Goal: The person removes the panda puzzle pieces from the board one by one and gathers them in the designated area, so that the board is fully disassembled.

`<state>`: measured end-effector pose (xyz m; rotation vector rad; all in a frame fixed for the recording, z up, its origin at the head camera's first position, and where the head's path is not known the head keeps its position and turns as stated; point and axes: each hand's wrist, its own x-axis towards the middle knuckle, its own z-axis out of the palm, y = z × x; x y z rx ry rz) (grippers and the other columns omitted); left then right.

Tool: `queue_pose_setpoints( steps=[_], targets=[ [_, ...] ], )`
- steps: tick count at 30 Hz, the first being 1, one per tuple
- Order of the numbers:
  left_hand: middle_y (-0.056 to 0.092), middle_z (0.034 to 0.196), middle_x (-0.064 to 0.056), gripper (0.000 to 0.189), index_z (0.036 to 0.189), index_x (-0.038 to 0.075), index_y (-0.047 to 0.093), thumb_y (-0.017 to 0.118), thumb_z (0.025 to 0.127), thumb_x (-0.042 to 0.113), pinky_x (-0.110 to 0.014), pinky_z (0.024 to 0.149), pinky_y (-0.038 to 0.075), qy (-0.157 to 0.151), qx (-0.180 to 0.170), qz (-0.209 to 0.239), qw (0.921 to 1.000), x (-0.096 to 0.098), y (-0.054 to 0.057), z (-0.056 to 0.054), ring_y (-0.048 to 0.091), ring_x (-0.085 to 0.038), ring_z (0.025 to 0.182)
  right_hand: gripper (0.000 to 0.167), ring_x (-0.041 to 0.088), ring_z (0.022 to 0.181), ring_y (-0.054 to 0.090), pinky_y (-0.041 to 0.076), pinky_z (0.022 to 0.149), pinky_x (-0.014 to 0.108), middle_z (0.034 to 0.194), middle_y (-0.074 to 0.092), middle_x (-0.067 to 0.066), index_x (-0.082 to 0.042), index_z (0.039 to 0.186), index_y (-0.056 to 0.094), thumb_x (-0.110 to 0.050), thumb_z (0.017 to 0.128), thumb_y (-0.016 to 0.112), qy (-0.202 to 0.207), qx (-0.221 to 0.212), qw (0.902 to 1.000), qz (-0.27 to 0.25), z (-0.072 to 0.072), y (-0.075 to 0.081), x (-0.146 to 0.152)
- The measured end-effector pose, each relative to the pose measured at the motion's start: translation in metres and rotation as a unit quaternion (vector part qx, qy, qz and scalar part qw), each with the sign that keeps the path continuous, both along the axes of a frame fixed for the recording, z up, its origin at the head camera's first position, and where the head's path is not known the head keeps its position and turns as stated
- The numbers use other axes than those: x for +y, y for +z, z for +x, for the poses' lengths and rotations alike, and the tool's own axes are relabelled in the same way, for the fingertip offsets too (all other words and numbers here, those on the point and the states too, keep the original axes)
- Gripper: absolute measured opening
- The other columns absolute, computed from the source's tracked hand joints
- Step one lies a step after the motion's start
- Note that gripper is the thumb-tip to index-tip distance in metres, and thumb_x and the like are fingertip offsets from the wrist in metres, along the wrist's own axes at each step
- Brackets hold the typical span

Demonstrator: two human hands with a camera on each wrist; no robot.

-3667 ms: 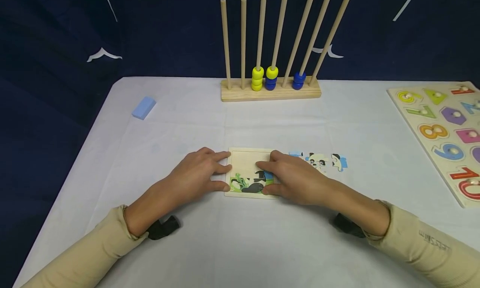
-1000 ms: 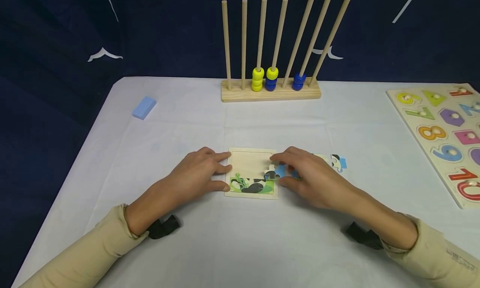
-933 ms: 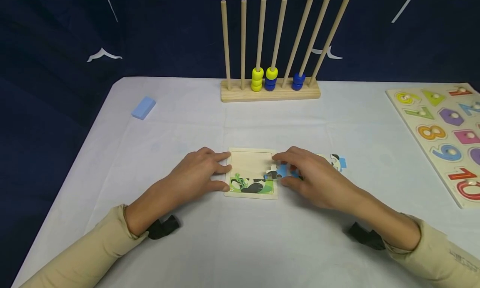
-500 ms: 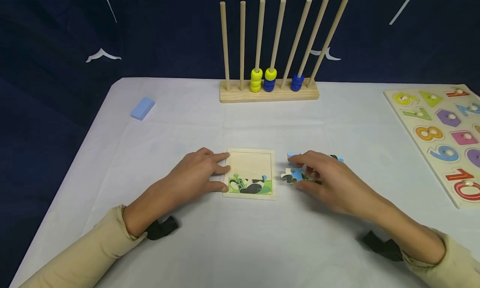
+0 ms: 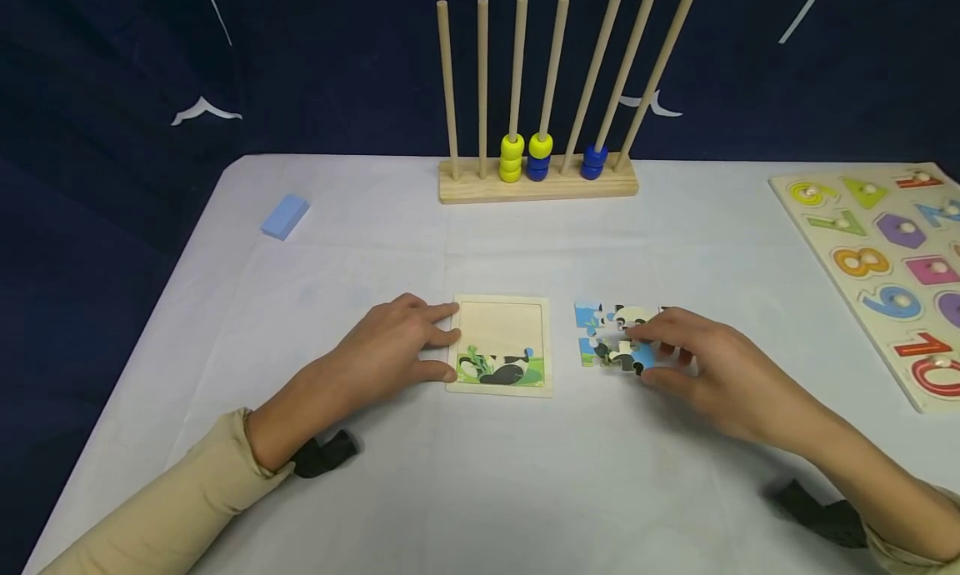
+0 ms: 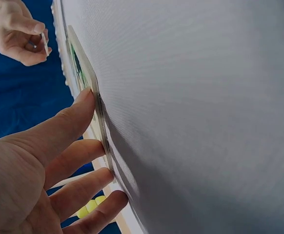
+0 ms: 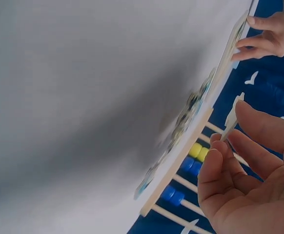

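My left hand [image 5: 386, 342] lies at the left edge of the wooden puzzle tray [image 5: 498, 321], thumb and straight fingertips touching the rim. Fitted pieces [image 5: 502, 368] with a panda and green leaves fill the tray's lower strip; bare wood shows above them. My right hand [image 5: 712, 371] pinches a jigsaw piece [image 5: 639, 355] between thumb and fingers. In the right wrist view this piece [image 7: 233, 114] is edge-on, raised off the table. It overlaps the loose puzzle pieces [image 5: 588, 315] to the right of the tray, and my fingers hide some of them.
A wooden bead rack [image 5: 540, 192] with yellow and blue beads stands at the back. A light-blue block [image 5: 285, 217] lies at the back left, a board of numbers and shapes [image 5: 847, 225] at the right. A dark curtain [image 5: 337, 67] hangs behind the table.
My right hand has lifted the piece away from the tray's right side and carried it rightward, over the loose pieces. My left hand has stayed on the tray's left edge.
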<state>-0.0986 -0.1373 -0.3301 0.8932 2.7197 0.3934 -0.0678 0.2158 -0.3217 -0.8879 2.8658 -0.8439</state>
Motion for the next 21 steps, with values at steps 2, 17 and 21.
queue_pose_setpoints(
  steps=[2, 17, 21],
  targets=[
    [0.052, 0.144, -0.010, 0.052, 0.125, 0.008, 0.070, 0.082, 0.081, 0.034, -0.048, 0.093, 0.047, 0.000, 0.000, -0.001, 1.0000, 0.000, 0.000, 0.000, 0.052, -0.034, 0.122, 0.049, 0.006, 0.080, 0.052, 0.046, 0.067, 0.020, 0.099, 0.060, -0.010, -0.008, 0.117, 0.069, 0.005, 0.072, 0.084, 0.000, 0.011, 0.9999, -0.006, 0.001, -0.002, 0.005],
    [0.052, 0.144, -0.010, 0.053, 0.125, 0.009, 0.070, 0.082, 0.081, 0.036, -0.048, 0.093, 0.047, -0.002, 0.002, -0.009, 1.0000, 0.000, 0.001, 0.000, 0.052, -0.035, 0.122, 0.052, 0.003, 0.079, 0.050, 0.043, 0.066, 0.016, 0.094, 0.058, -0.010, -0.012, 0.117, 0.069, 0.006, 0.070, 0.084, -0.049, 0.025, 0.9981, 0.029, 0.001, -0.009, 0.033],
    [0.052, 0.144, -0.010, 0.053, 0.125, 0.009, 0.070, 0.082, 0.081, 0.036, -0.047, 0.094, 0.047, 0.000, 0.000, -0.011, 0.9999, 0.001, 0.001, 0.000, 0.052, -0.035, 0.122, 0.051, 0.006, 0.075, 0.050, 0.044, 0.064, 0.020, 0.089, 0.058, -0.008, -0.010, 0.117, 0.069, 0.004, 0.071, 0.084, -0.063, 0.016, 0.9963, 0.055, 0.000, -0.010, 0.036]
  ],
)
